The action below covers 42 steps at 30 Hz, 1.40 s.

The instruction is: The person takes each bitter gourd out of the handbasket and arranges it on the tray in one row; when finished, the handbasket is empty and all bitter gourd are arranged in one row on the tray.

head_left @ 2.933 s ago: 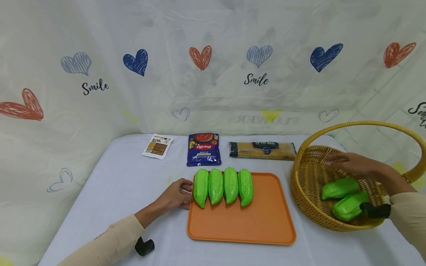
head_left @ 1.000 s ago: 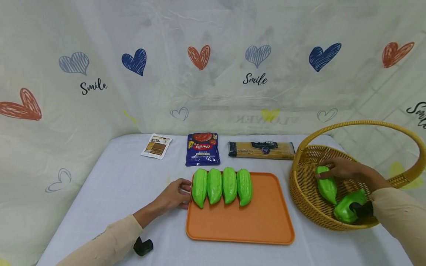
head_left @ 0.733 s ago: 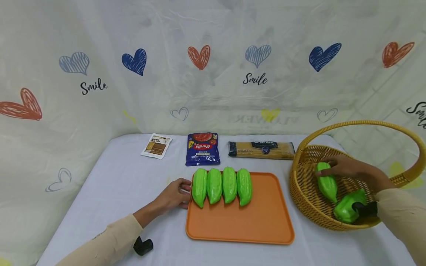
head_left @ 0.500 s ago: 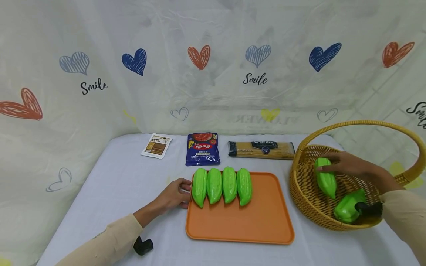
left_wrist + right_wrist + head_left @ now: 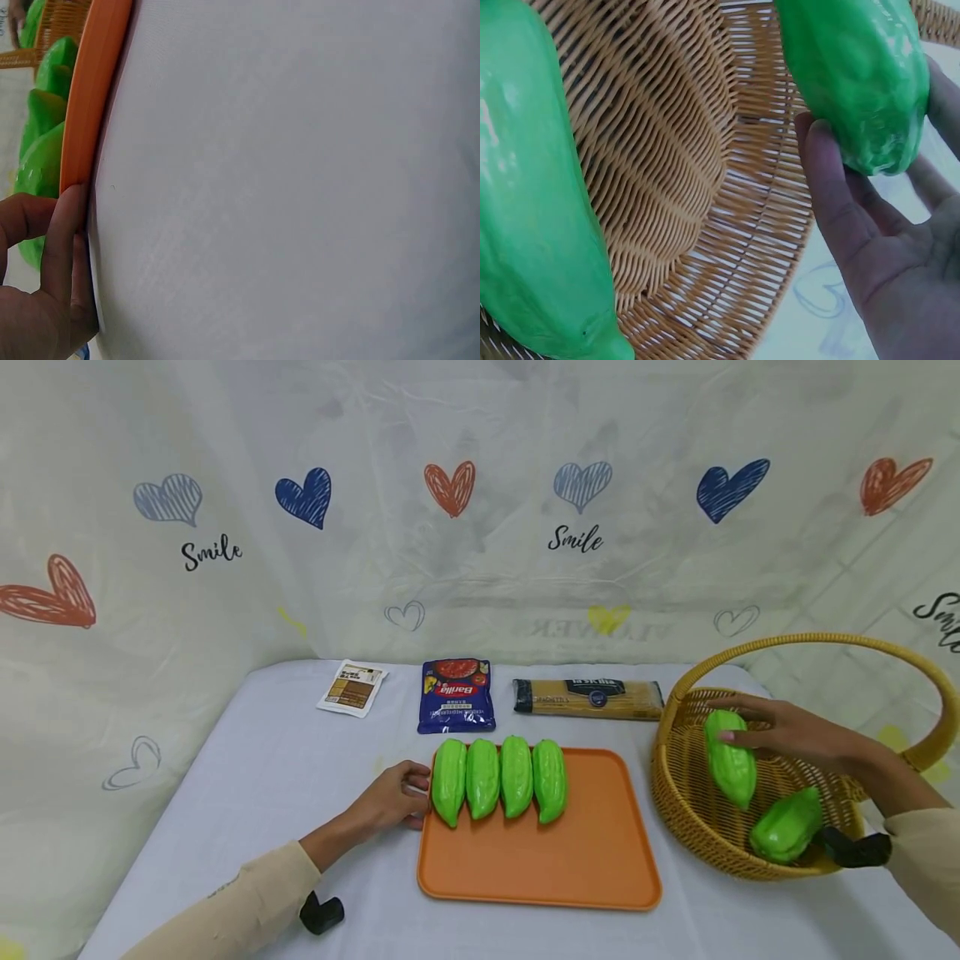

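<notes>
In the head view, my right hand holds a glossy green ridged vegetable with a pointed end, like a bitter melon, over the wicker basket. The right wrist view shows fingers and thumb around its blunt end. A second bitter melon lies in the basket. My left hand grips the left rim of the orange tray; the left wrist view shows its fingers at that rim. Several matching bitter melons lie side by side along the tray's upper left, tips towards me.
Behind the tray lie a small white-and-brown packet, a blue sauce pouch and a spaghetti pack. The basket's tall handle arches over its opening. A white cloth covers the table.
My right hand has reached into the basket, taken hold of a bitter melon and raised it slightly, tip hanging down. My left hand has stayed at the tray's rim.
</notes>
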Motion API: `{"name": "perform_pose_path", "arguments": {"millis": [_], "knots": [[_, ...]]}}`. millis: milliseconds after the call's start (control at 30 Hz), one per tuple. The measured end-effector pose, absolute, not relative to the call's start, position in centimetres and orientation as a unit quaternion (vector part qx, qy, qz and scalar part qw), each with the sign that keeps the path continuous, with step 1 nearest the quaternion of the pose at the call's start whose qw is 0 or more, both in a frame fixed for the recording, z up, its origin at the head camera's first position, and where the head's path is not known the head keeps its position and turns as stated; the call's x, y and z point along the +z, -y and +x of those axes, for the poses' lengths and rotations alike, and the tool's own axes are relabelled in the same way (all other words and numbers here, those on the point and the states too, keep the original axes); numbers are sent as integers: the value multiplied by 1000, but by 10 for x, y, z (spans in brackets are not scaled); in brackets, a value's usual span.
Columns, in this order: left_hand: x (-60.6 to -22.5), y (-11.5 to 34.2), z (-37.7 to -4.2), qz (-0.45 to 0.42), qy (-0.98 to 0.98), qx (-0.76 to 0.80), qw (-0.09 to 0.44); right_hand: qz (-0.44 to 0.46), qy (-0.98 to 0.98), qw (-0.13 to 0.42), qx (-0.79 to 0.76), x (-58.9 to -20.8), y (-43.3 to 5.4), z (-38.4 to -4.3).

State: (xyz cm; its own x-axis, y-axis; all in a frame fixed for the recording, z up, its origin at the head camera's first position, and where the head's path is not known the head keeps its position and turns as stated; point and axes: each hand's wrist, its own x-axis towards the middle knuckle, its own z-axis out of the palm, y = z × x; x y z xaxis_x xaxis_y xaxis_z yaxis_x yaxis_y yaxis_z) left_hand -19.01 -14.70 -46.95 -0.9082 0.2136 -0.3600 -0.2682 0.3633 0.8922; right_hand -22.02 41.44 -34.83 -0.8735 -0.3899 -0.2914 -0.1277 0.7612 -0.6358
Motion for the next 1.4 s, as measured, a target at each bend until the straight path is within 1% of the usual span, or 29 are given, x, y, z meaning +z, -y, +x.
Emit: {"name": "perform_pose_path", "arguments": {"millis": [267,500,733,1400], "knots": [[-470,147,-190,-15,-796,567,212,-161,-911,205,-320,-344,-408,-209],[-470,149,-191,-4,-793,571,211,-167,-912,191,-321,-343,-405,-200],[-471,150,-191,-12,-794,570,208,-176,-907,182,-338,-343,-395,-193],[-470,149,-191,-14,-796,567,212,-207,-889,195,-360,-343,-355,-183]]}}
